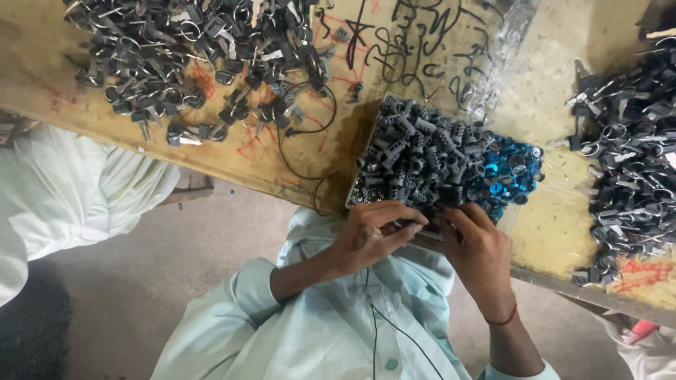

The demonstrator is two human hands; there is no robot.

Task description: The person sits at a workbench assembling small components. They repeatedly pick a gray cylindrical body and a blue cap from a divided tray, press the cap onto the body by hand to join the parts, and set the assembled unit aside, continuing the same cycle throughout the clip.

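Nearest to you, your left hand (370,236) curls at the near edge of the tray (355,193), fingers bent inward around something small and dark that sits mostly hidden in the fist. Your right hand (479,246), with a red thread band (501,318) at the wrist, meets it from the other side; its fingertips pinch toward the same spot, closed narrow on a small dark piece (422,226) between the two hands. What exactly that piece is, you cannot tell from here, since the fingers cover most of it.

Just beyond your knuckles the tray holds a heap of grey ribbed cylinder parts (415,151) on its left portion, and touching them on the right, a cluster of shiny blue round caps (510,172). The tray rests on a worn yellow table (556,225) marked with red and black scribbles.

A thin black cable (306,151) loops across the tabletop left of the tray and drops over the near edge.

Farther off, at the upper left, lies a wide scatter of dark keys with metal rings (183,56). At the right edge a second pile of keys (634,141) spreads out, well apart from the first. Another person's pale sleeve (77,183) shows on the left.
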